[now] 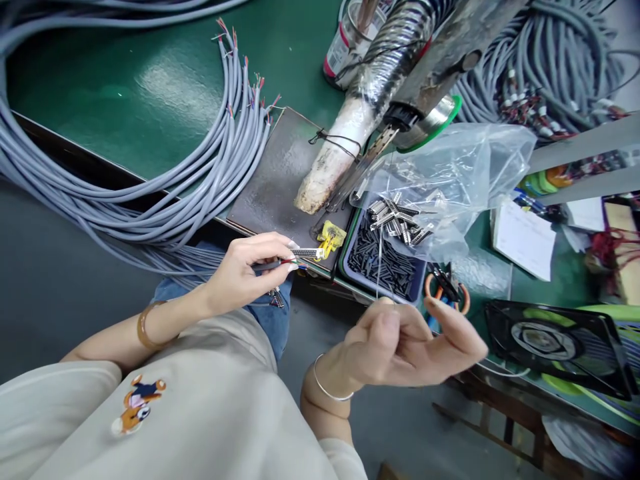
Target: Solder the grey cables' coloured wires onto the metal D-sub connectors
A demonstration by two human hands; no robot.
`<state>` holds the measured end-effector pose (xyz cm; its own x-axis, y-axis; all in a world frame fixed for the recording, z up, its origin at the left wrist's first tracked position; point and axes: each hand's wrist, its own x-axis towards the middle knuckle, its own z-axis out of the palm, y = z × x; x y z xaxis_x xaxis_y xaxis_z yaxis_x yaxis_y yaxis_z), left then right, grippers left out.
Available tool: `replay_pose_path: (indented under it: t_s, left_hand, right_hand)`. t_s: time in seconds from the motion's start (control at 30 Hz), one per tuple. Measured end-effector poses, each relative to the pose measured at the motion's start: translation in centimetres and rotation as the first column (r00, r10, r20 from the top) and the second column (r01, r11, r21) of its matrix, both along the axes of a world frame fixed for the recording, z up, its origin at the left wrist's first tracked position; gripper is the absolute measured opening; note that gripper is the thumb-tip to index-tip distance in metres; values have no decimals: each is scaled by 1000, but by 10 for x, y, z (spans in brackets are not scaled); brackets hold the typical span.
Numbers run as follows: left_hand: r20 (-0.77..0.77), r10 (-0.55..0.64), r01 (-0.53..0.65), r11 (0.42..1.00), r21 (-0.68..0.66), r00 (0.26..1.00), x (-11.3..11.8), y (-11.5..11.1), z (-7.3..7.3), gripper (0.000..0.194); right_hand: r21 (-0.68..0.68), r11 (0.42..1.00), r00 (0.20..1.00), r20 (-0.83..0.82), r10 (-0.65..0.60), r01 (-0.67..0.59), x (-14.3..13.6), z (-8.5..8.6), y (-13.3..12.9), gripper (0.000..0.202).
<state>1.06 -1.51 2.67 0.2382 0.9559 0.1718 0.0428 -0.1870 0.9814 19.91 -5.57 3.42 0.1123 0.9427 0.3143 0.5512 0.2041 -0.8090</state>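
My left hand (250,270) is closed, pinching a metal multi-pin connector (309,253) together with a stripped cable end (270,265) whose thin coloured wires (301,266) stick out past the fingertips. To the right, my right hand (400,343) has thumb and index finger pinched on a thin strand of solder wire (379,263), the other fingers curled or stretched out. The strand runs up toward a green-rimmed solder spool (440,127). Between the hands, at the bench edge, lies a yellow clump (331,239). A soldering iron (367,160) is fixed above the dark plate (277,170).
A bundle of grey cables (210,180) droops over the bench edge at left. A tray (417,290) holds black sleeves (380,260), connectors (400,220) and a plastic bag (465,180). A taped duct (340,137) hangs overhead. Orange-handled pliers (463,298) and a black fan (545,340) sit right.
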Motion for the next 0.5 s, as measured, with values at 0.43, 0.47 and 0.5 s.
replay_pose_path:
  t_s: [0.43,0.47,0.5]
  left_hand:
    - [-38,-118,123,971,207,992,-1,5,-9,11]
    - [-32,-121,125,973,192,992,-1,5,-9,11]
    - [-23,-124,126,977,174,992,-1,5,-8,11]
  right_hand:
    - [-58,998,986,-165,3,-13,-11,10,7,14]
    - [-67,997,982,-190,12,-25,-12,10,8,15]
    - [-77,996,978,-207,18,-35,-12,10,10,15]
